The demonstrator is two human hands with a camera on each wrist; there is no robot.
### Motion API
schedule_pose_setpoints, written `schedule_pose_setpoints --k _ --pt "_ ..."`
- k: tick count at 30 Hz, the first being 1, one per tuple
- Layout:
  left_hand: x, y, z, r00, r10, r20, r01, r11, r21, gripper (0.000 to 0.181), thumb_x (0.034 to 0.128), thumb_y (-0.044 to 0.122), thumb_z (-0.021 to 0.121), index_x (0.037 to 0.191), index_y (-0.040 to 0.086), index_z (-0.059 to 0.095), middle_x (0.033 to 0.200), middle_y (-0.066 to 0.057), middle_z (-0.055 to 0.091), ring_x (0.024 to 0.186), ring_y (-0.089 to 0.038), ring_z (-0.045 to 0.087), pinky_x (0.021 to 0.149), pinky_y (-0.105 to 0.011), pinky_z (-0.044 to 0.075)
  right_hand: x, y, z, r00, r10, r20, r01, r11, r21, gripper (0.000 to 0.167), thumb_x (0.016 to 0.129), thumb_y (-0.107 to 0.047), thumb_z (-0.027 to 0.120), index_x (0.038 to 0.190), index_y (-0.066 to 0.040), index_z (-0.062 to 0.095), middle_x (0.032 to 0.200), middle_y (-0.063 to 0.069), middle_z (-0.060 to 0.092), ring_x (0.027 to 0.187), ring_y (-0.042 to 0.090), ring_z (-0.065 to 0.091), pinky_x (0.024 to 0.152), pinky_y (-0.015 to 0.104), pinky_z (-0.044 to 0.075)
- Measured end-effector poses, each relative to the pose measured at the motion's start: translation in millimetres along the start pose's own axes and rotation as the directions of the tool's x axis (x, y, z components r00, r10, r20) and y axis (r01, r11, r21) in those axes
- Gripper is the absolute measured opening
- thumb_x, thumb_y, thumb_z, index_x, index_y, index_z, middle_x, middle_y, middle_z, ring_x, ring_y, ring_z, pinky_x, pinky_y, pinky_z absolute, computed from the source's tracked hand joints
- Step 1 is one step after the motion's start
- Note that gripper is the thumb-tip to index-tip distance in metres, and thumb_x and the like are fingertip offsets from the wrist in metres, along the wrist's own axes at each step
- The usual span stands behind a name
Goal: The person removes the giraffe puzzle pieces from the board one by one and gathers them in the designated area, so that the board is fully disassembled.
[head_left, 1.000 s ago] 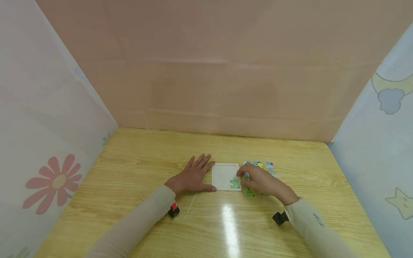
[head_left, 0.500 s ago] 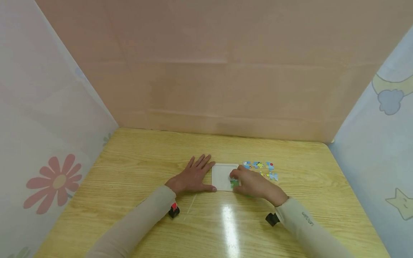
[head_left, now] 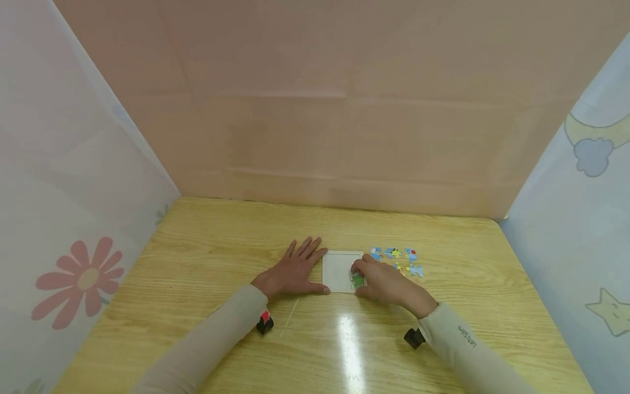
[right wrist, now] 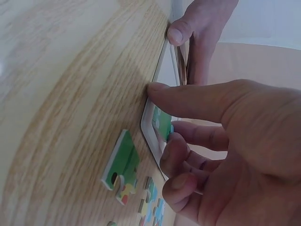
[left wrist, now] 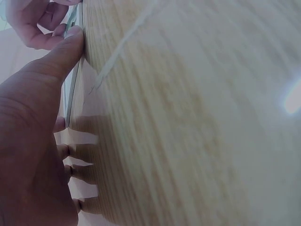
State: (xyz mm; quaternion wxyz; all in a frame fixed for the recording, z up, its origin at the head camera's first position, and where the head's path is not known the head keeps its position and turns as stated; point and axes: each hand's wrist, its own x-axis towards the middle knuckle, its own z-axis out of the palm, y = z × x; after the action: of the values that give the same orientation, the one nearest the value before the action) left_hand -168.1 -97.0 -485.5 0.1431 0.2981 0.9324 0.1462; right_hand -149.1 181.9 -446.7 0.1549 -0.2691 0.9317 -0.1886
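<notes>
A white puzzle tray (head_left: 337, 271) lies flat on the table. My left hand (head_left: 293, 271) rests spread beside it, thumb and forefinger touching its left edge; in the left wrist view the fingers extend straight. A green puzzle piece (head_left: 356, 281) sits in the tray's lower right corner. Over that corner my right hand (head_left: 389, 279) has its fingers curled onto the piece. In the right wrist view, the thumb (right wrist: 162, 94) lies at the tray rim and a fingertip meets the piece's bluish edge. The fingers partly hide the piece.
Several loose puzzle pieces (head_left: 395, 253) lie right of the tray. A loose green piece (right wrist: 123, 157) is near the tray in the right wrist view. The wooden table (head_left: 236, 235) meets a brown back wall (head_left: 290, 137), with patterned side walls.
My right hand has moved left from above the loose pieces to the tray's lower right corner, its fingers coming onto the green puzzle piece. The left hand has stayed put.
</notes>
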Motion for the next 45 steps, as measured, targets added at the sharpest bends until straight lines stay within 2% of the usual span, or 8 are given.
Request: schedule_pose_setpoints --k 4,9,13,16,23,31,40,45 --pt "-0.2 0.4 -0.2 1.0 0.004 0.002 -0.004 1.0 -0.003 0.105 0.0955 0.078 0.057 0.173 0.019 0.018 0.183 -0.007 0.002 0.171 -0.031 0.0 0.136 -0.062 0.003 -1.0 2 -1 1.0 -0.013 -0.013 0.013 1.0 0.013 0.028 0.093 -0.016 0.082 0.118 -0.012 0.069 0.11 0.002 0.061 0.084 0.011 0.056 0.07 0.026 0.049" --pt "0.7 0.2 0.8 1.0 0.006 0.001 -0.006 1.0 -0.014 0.104 0.0958 0.077 0.058 0.173 0.019 0.019 0.183 -0.007 0.003 0.171 -0.031 0.0 0.136 -0.063 0.002 -1.2 5 -5 0.998 -0.049 -0.045 0.054 0.992 0.111 0.011 0.102 -0.007 0.067 0.112 -0.01 0.071 0.108 0.003 0.072 0.08 0.007 0.062 0.071 0.026 0.053" --pt "1.8 0.1 1.7 1.0 0.005 -0.001 -0.005 1.0 -0.018 0.104 0.0957 0.078 0.057 0.173 0.02 0.019 0.183 -0.007 0.003 0.171 -0.031 -0.001 0.136 -0.063 0.002 -5.2 8 -11 0.998 -0.045 -0.045 0.053 0.979 0.196 0.011 0.105 -0.006 0.062 0.11 -0.01 0.071 0.105 0.005 0.074 0.063 0.005 0.056 0.062 0.024 0.05" --pt "2.2 0.4 1.9 1.0 0.007 -0.001 -0.007 1.0 -0.022 0.105 0.0955 0.078 0.058 0.173 0.019 0.019 0.183 -0.007 0.003 0.171 -0.031 -0.001 0.136 -0.063 0.002 -11.4 12 -16 0.998 -0.027 -0.049 0.037 0.973 0.226 0.009 0.105 -0.007 0.062 0.11 -0.01 0.069 0.105 0.005 0.073 0.057 0.006 0.05 0.058 0.024 0.047" --pt "1.8 0.7 0.6 1.0 0.014 -0.003 -0.014 1.0 -0.024 0.104 0.0962 0.076 0.059 0.173 0.018 0.019 0.183 -0.008 0.003 0.171 -0.032 0.0 0.136 -0.064 0.002 -28.2 29 -28 0.995 -0.006 -0.103 0.03 0.973 0.229 0.007 0.104 -0.008 0.064 0.109 -0.009 0.069 0.101 0.003 0.072 0.063 0.005 0.047 0.061 0.023 0.045" --pt "2.2 1.9 1.3 1.0 0.022 -0.002 -0.022 0.999 -0.024 0.104 0.0963 0.076 0.058 0.173 0.018 0.019 0.183 -0.009 0.003 0.17 -0.034 0.0 0.135 -0.065 0.002 -56.7 51 -35 0.991 0.09 -0.099 -0.061 0.962 0.266 0.007 0.106 -0.013 0.064 0.112 -0.009 0.068 0.084 0.003 0.068 0.07 0.006 0.05 0.062 0.024 0.046" --pt "1.4 1.0 0.0 1.0 0.021 0.0 -0.021 0.999 -0.028 0.106 0.0958 0.077 0.058 0.173 0.017 0.017 0.183 -0.009 0.002 0.17 -0.033 0.0 0.136 -0.064 0.001 -83.2 70 -38 0.982 0.139 -0.131 -0.102 0.96 0.259 0.005 0.105 -0.01 0.066 0.11 -0.008 0.066 0.098 0.003 0.07 0.068 0.005 0.047 0.061 0.024 0.044" --pt "0.5 1.4 0.0 1.0 0.019 -0.002 -0.019 0.999 -0.03 0.106 0.0958 0.077 0.058 0.173 0.016 0.017 0.183 -0.01 0.002 0.17 -0.033 -0.001 0.136 -0.065 0.001 -95.1 83 -41 0.98 0.149 -0.134 -0.111 0.96 0.257 0.003 0.106 -0.011 0.065 0.107 -0.008 0.066 0.096 0.004 0.07 0.066 0.004 0.049 0.059 0.024 0.045"
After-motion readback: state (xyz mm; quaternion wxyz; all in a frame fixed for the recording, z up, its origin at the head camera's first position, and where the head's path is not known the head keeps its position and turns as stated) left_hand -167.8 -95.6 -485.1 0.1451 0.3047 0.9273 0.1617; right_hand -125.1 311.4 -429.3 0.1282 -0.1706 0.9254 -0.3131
